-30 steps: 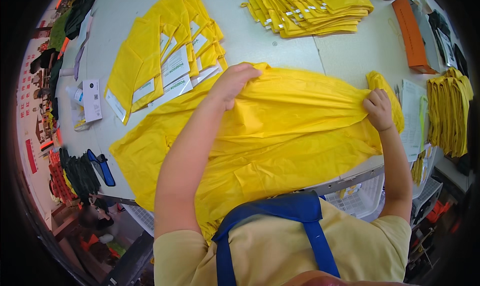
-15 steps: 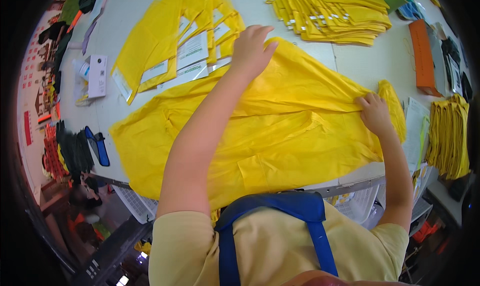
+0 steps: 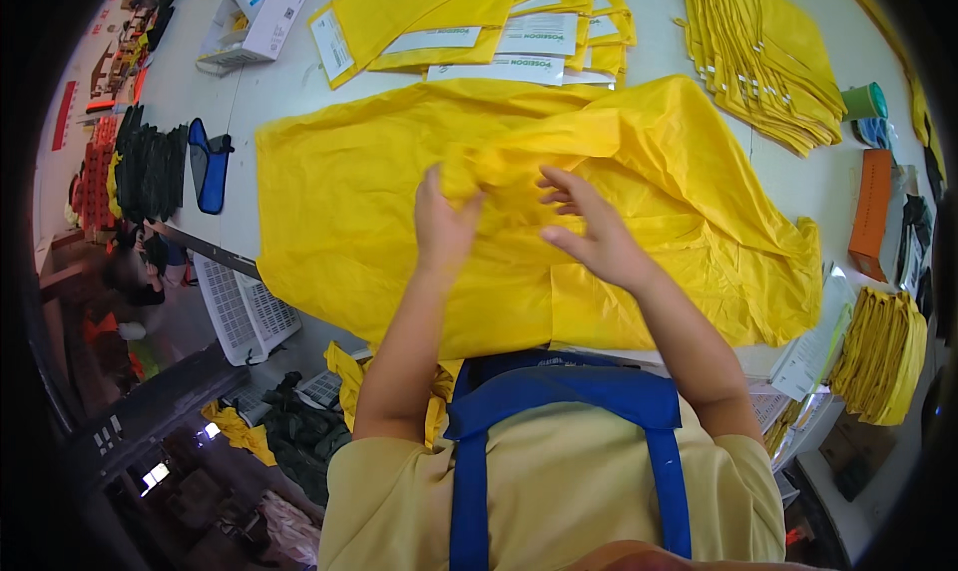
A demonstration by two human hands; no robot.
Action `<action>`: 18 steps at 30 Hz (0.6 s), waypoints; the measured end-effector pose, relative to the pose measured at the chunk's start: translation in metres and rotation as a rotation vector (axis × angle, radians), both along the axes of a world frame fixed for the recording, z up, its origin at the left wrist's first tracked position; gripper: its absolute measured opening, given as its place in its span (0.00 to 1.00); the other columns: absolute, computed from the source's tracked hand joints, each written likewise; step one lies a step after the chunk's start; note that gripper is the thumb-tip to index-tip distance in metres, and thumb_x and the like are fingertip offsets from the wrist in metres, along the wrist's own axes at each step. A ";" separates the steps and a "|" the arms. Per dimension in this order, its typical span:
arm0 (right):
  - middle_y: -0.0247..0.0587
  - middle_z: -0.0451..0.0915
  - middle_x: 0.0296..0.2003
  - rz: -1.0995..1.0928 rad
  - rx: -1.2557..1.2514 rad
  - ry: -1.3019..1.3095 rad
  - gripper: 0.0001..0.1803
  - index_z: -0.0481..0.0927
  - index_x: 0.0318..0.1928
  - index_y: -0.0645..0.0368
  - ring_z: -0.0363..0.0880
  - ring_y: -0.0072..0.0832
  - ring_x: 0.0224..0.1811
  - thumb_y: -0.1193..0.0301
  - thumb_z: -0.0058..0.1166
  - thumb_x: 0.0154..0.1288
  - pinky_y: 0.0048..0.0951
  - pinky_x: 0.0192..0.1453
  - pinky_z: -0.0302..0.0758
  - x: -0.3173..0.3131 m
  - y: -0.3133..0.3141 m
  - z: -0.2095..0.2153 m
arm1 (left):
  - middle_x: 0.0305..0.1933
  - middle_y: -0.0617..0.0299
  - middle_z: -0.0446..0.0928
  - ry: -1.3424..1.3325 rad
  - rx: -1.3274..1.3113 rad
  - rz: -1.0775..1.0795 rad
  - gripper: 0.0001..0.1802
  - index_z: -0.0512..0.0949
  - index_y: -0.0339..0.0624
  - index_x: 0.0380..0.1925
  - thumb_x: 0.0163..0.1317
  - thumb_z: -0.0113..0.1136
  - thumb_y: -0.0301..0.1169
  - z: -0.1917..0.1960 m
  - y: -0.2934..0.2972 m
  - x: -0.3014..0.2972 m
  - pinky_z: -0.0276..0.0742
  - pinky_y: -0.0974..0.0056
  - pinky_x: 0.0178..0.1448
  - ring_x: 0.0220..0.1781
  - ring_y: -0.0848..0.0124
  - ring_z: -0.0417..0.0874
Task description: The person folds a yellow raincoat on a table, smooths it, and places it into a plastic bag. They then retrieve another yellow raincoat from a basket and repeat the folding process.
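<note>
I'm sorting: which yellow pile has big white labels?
The top middle pile, beyond the spread fabric; the top right pile and lower right pile show none that large.

Our pale table [image 3: 289, 94] carries a yellow garment [image 3: 519, 286] spread across mid-frame. On it we also see yellow packets [image 3: 499, 34] at top centre, a folded yellow stack [image 3: 763, 62] at upper right, a white box [image 3: 271, 24] at upper left and an orange box [image 3: 871, 212] at right.

The garment [image 3: 349, 212] is creased, slightly glossy sheet material. The tabletop [image 3: 274, 90] is smooth; the basket [image 3: 226, 306] is plastic.
</note>
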State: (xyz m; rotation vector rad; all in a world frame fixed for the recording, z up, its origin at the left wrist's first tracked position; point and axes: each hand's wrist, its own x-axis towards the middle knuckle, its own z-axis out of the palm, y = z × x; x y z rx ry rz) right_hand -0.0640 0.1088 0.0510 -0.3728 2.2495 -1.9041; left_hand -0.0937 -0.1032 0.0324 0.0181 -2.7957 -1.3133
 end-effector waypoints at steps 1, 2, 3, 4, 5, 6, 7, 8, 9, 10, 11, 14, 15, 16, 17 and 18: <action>0.42 0.73 0.51 -0.064 -0.095 -0.064 0.33 0.62 0.64 0.58 0.74 0.30 0.52 0.74 0.60 0.59 0.28 0.55 0.72 0.002 -0.017 0.005 | 0.49 0.50 0.77 0.247 -0.348 -0.081 0.25 0.72 0.36 0.51 0.52 0.64 0.26 0.020 0.008 0.016 0.73 0.63 0.49 0.52 0.59 0.77; 0.43 0.74 0.51 -0.122 -0.193 -0.127 0.33 0.61 0.64 0.59 0.74 0.30 0.52 0.73 0.61 0.59 0.28 0.55 0.72 0.004 -0.031 0.011 | 0.50 0.50 0.76 0.308 -0.232 -0.266 0.26 0.71 0.36 0.53 0.51 0.64 0.26 0.038 0.007 0.024 0.73 0.63 0.48 0.51 0.58 0.77; 0.44 0.75 0.50 -0.179 -0.285 -0.190 0.34 0.61 0.63 0.59 0.75 0.30 0.51 0.71 0.61 0.59 0.28 0.55 0.72 0.008 -0.039 0.014 | 0.51 0.50 0.76 0.372 -0.111 -0.445 0.28 0.70 0.37 0.54 0.51 0.64 0.26 0.051 0.005 0.032 0.73 0.63 0.47 0.50 0.58 0.76; 0.42 0.74 0.51 -0.301 -0.247 -0.200 0.32 0.61 0.63 0.61 0.74 0.29 0.53 0.74 0.59 0.60 0.29 0.57 0.71 0.008 -0.035 0.007 | 0.52 0.50 0.75 0.436 0.012 -0.627 0.29 0.69 0.38 0.55 0.50 0.64 0.26 0.058 0.001 0.037 0.73 0.63 0.45 0.49 0.57 0.76; 0.42 0.74 0.52 -0.315 -0.420 -0.259 0.31 0.61 0.62 0.61 0.74 0.29 0.54 0.75 0.58 0.60 0.29 0.58 0.71 0.011 -0.030 0.012 | 0.52 0.51 0.74 0.397 0.083 -0.512 0.30 0.68 0.38 0.56 0.51 0.64 0.27 0.058 -0.003 0.042 0.73 0.64 0.47 0.50 0.60 0.75; 0.41 0.74 0.52 -0.330 -0.593 -0.319 0.30 0.61 0.62 0.62 0.74 0.28 0.54 0.77 0.57 0.61 0.29 0.58 0.71 0.013 -0.024 0.020 | 0.53 0.53 0.72 0.356 0.155 -0.399 0.31 0.67 0.38 0.57 0.51 0.65 0.27 0.057 -0.006 0.045 0.73 0.64 0.48 0.50 0.62 0.74; 0.40 0.74 0.52 -0.352 -0.765 -0.373 0.29 0.62 0.61 0.62 0.74 0.28 0.54 0.78 0.57 0.61 0.29 0.58 0.70 0.017 -0.017 0.028 | 0.53 0.54 0.71 0.315 0.229 -0.294 0.33 0.66 0.38 0.58 0.51 0.65 0.27 0.057 -0.007 0.046 0.74 0.65 0.49 0.51 0.65 0.73; 0.40 0.73 0.53 -0.349 -0.766 -0.374 0.29 0.61 0.62 0.62 0.73 0.27 0.55 0.81 0.54 0.61 0.28 0.60 0.70 0.022 -0.013 0.034 | 0.49 0.56 0.74 0.173 0.348 -0.219 0.34 0.66 0.38 0.59 0.52 0.66 0.28 0.069 0.001 0.045 0.73 0.66 0.50 0.48 0.66 0.74; 0.40 0.73 0.54 -0.349 -0.745 -0.350 0.29 0.61 0.62 0.62 0.73 0.27 0.55 0.81 0.54 0.61 0.28 0.60 0.70 0.027 -0.014 0.040 | 0.48 0.57 0.75 0.039 0.384 -0.266 0.33 0.67 0.38 0.59 0.52 0.67 0.29 0.077 0.007 0.046 0.74 0.67 0.50 0.47 0.67 0.74; 0.40 0.73 0.54 -0.350 -0.729 -0.325 0.29 0.61 0.62 0.62 0.73 0.27 0.55 0.80 0.54 0.61 0.28 0.60 0.69 0.031 -0.014 0.045 | 0.48 0.57 0.75 -0.095 0.415 -0.316 0.32 0.68 0.37 0.58 0.52 0.67 0.30 0.084 0.013 0.049 0.74 0.67 0.50 0.47 0.69 0.75; 0.40 0.72 0.54 -0.350 -0.712 -0.300 0.29 0.61 0.63 0.62 0.73 0.27 0.56 0.80 0.54 0.62 0.28 0.60 0.69 0.035 -0.014 0.049 | 0.47 0.57 0.76 -0.229 0.444 -0.367 0.31 0.69 0.36 0.57 0.53 0.67 0.31 0.087 0.016 0.050 0.74 0.68 0.50 0.46 0.70 0.75; 0.40 0.71 0.56 -0.337 -0.708 -0.329 0.32 0.59 0.64 0.62 0.71 0.26 0.57 0.80 0.55 0.60 0.28 0.62 0.68 0.043 -0.006 0.058 | 0.43 0.61 0.78 -0.495 0.769 -0.412 0.21 0.73 0.34 0.50 0.58 0.64 0.30 0.083 0.020 0.048 0.74 0.71 0.47 0.41 0.76 0.77; 0.40 0.73 0.53 -0.360 -0.669 -0.305 0.32 0.60 0.64 0.62 0.72 0.25 0.55 0.81 0.56 0.59 0.27 0.60 0.69 0.045 -0.004 0.062 | 0.42 0.62 0.78 -0.588 0.926 -0.409 0.18 0.73 0.34 0.48 0.59 0.63 0.29 0.081 0.020 0.047 0.74 0.72 0.47 0.40 0.77 0.78; 0.39 0.74 0.51 -0.386 -0.634 -0.278 0.32 0.60 0.63 0.61 0.73 0.25 0.53 0.81 0.57 0.58 0.26 0.57 0.70 0.046 -0.003 0.066 | 0.41 0.63 0.78 -0.614 1.021 -0.364 0.15 0.74 0.34 0.47 0.60 0.61 0.28 0.079 0.019 0.046 0.74 0.72 0.46 0.39 0.77 0.78; 0.38 0.75 0.49 -0.411 -0.598 -0.251 0.33 0.61 0.63 0.61 0.74 0.24 0.51 0.82 0.57 0.58 0.25 0.55 0.71 0.048 -0.001 0.068 | 0.40 0.64 0.78 -0.640 1.116 -0.317 0.12 0.74 0.35 0.45 0.62 0.59 0.27 0.078 0.016 0.045 0.74 0.73 0.45 0.38 0.78 0.78; 0.37 0.75 0.45 -0.437 -0.461 -0.208 0.32 0.62 0.62 0.60 0.74 0.23 0.47 0.82 0.58 0.57 0.25 0.52 0.71 0.050 0.001 0.068 | 0.38 0.65 0.79 -0.666 1.211 -0.268 0.10 0.75 0.35 0.43 0.63 0.57 0.26 0.078 0.016 0.045 0.74 0.73 0.44 0.37 0.78 0.78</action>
